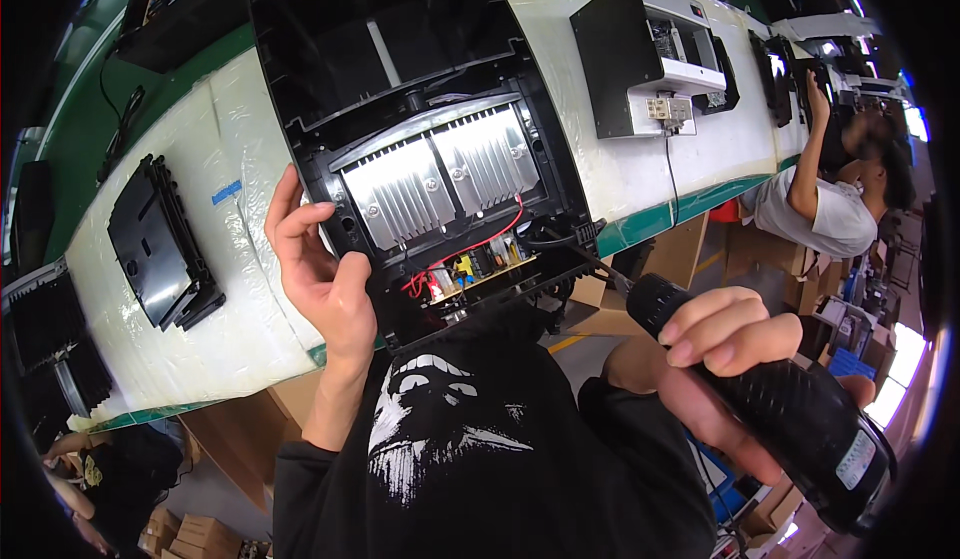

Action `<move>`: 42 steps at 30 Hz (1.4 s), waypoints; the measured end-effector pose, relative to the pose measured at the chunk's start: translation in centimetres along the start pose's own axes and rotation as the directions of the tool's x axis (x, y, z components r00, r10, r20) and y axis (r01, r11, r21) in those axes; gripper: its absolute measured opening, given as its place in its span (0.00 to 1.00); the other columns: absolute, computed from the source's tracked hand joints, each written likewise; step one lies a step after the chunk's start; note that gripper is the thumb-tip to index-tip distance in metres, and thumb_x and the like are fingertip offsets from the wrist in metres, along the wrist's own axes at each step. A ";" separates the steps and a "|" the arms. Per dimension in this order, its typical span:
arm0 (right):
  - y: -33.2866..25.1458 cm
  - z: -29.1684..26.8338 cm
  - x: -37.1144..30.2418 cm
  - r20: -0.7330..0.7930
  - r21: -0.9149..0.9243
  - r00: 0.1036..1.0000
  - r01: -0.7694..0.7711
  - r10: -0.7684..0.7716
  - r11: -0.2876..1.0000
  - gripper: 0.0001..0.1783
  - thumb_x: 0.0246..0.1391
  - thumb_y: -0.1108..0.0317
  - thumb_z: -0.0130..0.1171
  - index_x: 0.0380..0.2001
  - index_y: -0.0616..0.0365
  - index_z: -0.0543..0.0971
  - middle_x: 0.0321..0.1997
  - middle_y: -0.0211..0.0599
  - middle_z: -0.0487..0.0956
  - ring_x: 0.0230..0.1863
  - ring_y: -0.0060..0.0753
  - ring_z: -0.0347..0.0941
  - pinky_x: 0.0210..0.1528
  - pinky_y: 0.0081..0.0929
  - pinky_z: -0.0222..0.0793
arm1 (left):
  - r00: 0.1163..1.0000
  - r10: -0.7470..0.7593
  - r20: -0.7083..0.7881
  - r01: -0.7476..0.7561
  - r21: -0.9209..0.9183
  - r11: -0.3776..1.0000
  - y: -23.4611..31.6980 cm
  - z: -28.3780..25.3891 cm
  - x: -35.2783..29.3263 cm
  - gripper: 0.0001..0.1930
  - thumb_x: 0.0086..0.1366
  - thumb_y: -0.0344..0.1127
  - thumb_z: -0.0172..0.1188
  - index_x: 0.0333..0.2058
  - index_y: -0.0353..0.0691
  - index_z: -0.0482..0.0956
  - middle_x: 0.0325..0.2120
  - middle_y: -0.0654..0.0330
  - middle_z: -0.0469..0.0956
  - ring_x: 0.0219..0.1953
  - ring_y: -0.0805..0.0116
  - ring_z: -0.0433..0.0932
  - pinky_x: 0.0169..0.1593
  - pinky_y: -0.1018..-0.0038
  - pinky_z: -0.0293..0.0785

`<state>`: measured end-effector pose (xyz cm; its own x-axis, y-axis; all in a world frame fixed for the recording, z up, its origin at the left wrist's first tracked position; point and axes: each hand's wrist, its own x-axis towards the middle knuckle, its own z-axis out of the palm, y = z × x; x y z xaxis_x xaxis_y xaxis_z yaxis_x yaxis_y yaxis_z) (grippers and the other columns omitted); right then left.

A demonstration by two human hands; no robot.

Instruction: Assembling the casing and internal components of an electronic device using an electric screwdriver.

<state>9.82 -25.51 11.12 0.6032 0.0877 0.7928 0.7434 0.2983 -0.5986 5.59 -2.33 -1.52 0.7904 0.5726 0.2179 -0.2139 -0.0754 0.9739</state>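
Note:
A black plastic device housing [440, 34] lies open in front of me, its near end close to my chest. Two ribbed silver heat sinks [400, 191] are fixed inside it. Nearer to me is a small circuit board [482, 264], with red wires [505, 234] running to it. My left hand [335, 284] grips the housing's left edge, thumb at the near side and fingers along the rim. A black electric screwdriver [790, 399] is wrapped in my right hand [735, 334]. Its bit points at the housing's right edge, near a black cable [560, 234]; whether it touches cannot be told.
Plastic film covers the white workbench [255, 289]. Stacked black panels [160, 244] lie to the left. A black-and-white box-shaped device [640, 59] with a hanging cord stands to the right. Other people [825, 199] are at the far right and lower left. Cardboard boxes [205, 537] sit below.

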 end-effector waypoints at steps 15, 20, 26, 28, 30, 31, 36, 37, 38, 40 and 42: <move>0.4 0.9 -1.2 -0.048 0.019 0.998 -0.029 0.030 0.999 0.44 0.45 0.32 0.53 0.54 0.54 0.57 0.26 0.41 0.70 0.17 0.33 0.69 0.18 0.26 0.70 | 1.000 0.009 0.005 -0.009 -0.009 1.000 -0.3 -0.1 0.0 0.24 0.36 0.16 0.42 0.38 0.38 0.69 0.58 0.50 0.57 0.63 0.53 0.54 0.64 0.64 0.46; 0.8 0.2 -1.3 -0.065 0.027 0.997 -0.049 0.050 0.998 0.44 0.43 0.32 0.54 0.51 0.57 0.59 0.26 0.41 0.70 0.18 0.34 0.69 0.19 0.27 0.71 | 1.000 0.014 0.010 -0.014 -0.013 1.000 -0.4 0.0 0.1 0.24 0.36 0.16 0.42 0.38 0.38 0.69 0.58 0.49 0.57 0.63 0.53 0.54 0.64 0.64 0.46; 1.7 0.1 -1.5 -0.088 0.031 0.993 -0.079 0.081 0.996 0.45 0.42 0.31 0.54 0.48 0.62 0.62 0.26 0.42 0.71 0.19 0.36 0.70 0.19 0.28 0.71 | 1.000 -0.002 -0.021 0.001 -0.027 1.000 -0.3 0.2 0.1 0.23 0.36 0.16 0.42 0.36 0.37 0.68 0.58 0.48 0.57 0.63 0.53 0.55 0.64 0.64 0.46; 1.3 -0.2 -1.7 -0.096 0.039 0.991 -0.093 0.097 0.995 0.45 0.41 0.31 0.55 0.47 0.63 0.63 0.26 0.42 0.71 0.19 0.36 0.70 0.20 0.29 0.72 | 0.999 -0.010 -0.032 0.009 -0.017 1.000 -0.2 0.1 0.2 0.23 0.36 0.16 0.42 0.36 0.37 0.68 0.57 0.47 0.57 0.63 0.52 0.55 0.64 0.64 0.45; 2.7 1.2 -2.1 -0.105 0.042 0.989 -0.104 0.108 0.994 0.46 0.41 0.31 0.55 0.46 0.64 0.64 0.26 0.43 0.72 0.19 0.37 0.71 0.20 0.29 0.72 | 0.999 0.003 -0.032 -0.003 -0.013 1.000 -0.2 0.3 0.1 0.23 0.36 0.15 0.41 0.36 0.37 0.67 0.57 0.47 0.57 0.63 0.51 0.55 0.64 0.63 0.45; 3.4 1.7 -2.3 -0.109 0.053 0.987 -0.111 0.116 0.992 0.46 0.41 0.30 0.55 0.45 0.65 0.64 0.26 0.43 0.72 0.19 0.37 0.71 0.20 0.29 0.72 | 0.999 0.001 -0.038 -0.002 -0.003 1.000 -0.2 0.2 0.0 0.23 0.36 0.15 0.41 0.36 0.37 0.67 0.57 0.47 0.57 0.63 0.51 0.55 0.64 0.63 0.45; 3.2 1.6 -2.1 -0.044 -0.044 0.999 -0.014 0.012 0.999 0.48 0.45 0.33 0.53 0.62 0.46 0.50 0.27 0.44 0.72 0.20 0.37 0.71 0.20 0.30 0.73 | 1.000 -0.007 -0.030 0.008 0.019 1.000 0.1 0.5 0.1 0.22 0.36 0.15 0.41 0.34 0.37 0.67 0.57 0.47 0.57 0.63 0.51 0.55 0.64 0.62 0.47; 3.3 1.8 -2.1 -0.044 -0.052 0.999 -0.016 0.013 0.999 0.48 0.45 0.33 0.53 0.62 0.46 0.50 0.27 0.44 0.72 0.20 0.37 0.71 0.20 0.30 0.73 | 1.000 -0.012 -0.026 0.012 0.014 1.000 0.1 0.4 0.2 0.22 0.36 0.15 0.41 0.34 0.37 0.67 0.57 0.47 0.57 0.63 0.51 0.55 0.64 0.62 0.47; 3.6 1.6 -2.1 -0.053 -0.052 0.999 -0.005 0.002 0.999 0.46 0.48 0.35 0.51 0.64 0.41 0.46 0.27 0.44 0.70 0.17 0.35 0.69 0.16 0.28 0.70 | 0.999 -0.010 -0.032 0.011 0.011 1.000 0.2 0.5 0.2 0.21 0.37 0.16 0.41 0.34 0.37 0.67 0.57 0.47 0.57 0.63 0.51 0.55 0.64 0.62 0.47; 3.7 1.4 -2.1 -0.063 -0.052 0.998 0.007 -0.011 0.999 0.44 0.52 0.36 0.48 0.65 0.36 0.42 0.26 0.45 0.69 0.15 0.33 0.67 0.13 0.26 0.67 | 0.999 -0.007 -0.038 0.008 0.008 1.000 0.2 0.5 0.1 0.21 0.37 0.16 0.41 0.34 0.37 0.67 0.57 0.47 0.57 0.62 0.51 0.55 0.64 0.62 0.47; 3.9 1.0 -1.9 -0.077 -0.042 0.997 -0.024 0.021 0.999 0.44 0.52 0.36 0.48 0.65 0.37 0.43 0.26 0.45 0.69 0.14 0.33 0.67 0.12 0.25 0.66 | 0.999 0.023 -0.027 -0.023 0.005 1.000 -0.2 0.5 0.0 0.25 0.33 0.16 0.41 0.36 0.37 0.67 0.59 0.47 0.58 0.63 0.52 0.55 0.65 0.63 0.44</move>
<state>11.28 -23.57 7.41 0.6390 0.0202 0.7689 0.7402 0.2555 -0.6219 5.89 -2.70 -1.67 0.7696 0.5921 0.2388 -0.2292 -0.0928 0.9689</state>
